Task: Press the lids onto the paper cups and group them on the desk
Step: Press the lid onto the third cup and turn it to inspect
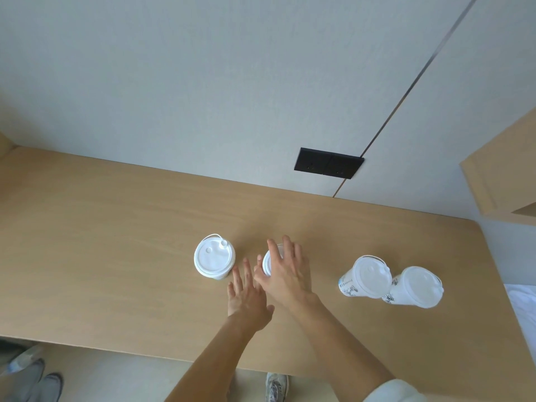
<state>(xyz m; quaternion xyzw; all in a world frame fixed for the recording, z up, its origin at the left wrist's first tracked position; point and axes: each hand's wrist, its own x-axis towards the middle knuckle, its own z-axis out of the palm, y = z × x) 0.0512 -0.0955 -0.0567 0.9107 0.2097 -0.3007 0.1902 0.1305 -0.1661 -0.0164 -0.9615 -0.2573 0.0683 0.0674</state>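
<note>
White lidded cups (214, 258), four; right hand (285, 275), fingers straight, atop one; left hand (248, 298), fingers spread, empty

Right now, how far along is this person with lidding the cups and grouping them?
Done: the inner right cup and outer right cup stand lidded side by side; the left cup is lidded but stands alone. In hand: the right hand lies flat on the middle cup's lid, with the left hand open beside it. Left: probably finish pressing, then move both loose cups to the pair.
</note>
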